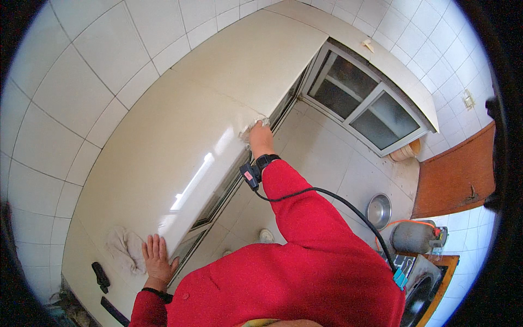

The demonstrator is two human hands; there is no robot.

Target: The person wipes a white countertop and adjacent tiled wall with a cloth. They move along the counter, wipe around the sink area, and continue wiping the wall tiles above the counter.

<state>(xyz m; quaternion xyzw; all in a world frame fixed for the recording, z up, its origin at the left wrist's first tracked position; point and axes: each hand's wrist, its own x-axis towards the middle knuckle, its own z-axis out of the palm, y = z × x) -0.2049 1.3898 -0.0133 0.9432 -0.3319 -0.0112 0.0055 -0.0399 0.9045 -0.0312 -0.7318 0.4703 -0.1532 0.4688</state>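
Observation:
My right hand point(261, 138) is closed over a bunched, pale cloth point(246, 134) at the front edge of the cream countertop point(163, 135). Part of that cloth is hidden under the hand. Farther left, my left hand point(156, 257) lies flat on the counter near its front edge, fingers apart. Just beside its fingers is a crumpled, off-white cloth point(126, 249). A black strap and a small black device point(251, 175) are on my right wrist, with a black cable running back along the red sleeve.
Two dark objects point(100, 278) lie at the counter's left end. Sliding-door cabinets point(363, 98) stand below the far counter. On the tiled floor are a metal basin point(379, 211) and a gas cylinder point(413, 237) with an orange hose. A stove point(425, 286) stands behind at right.

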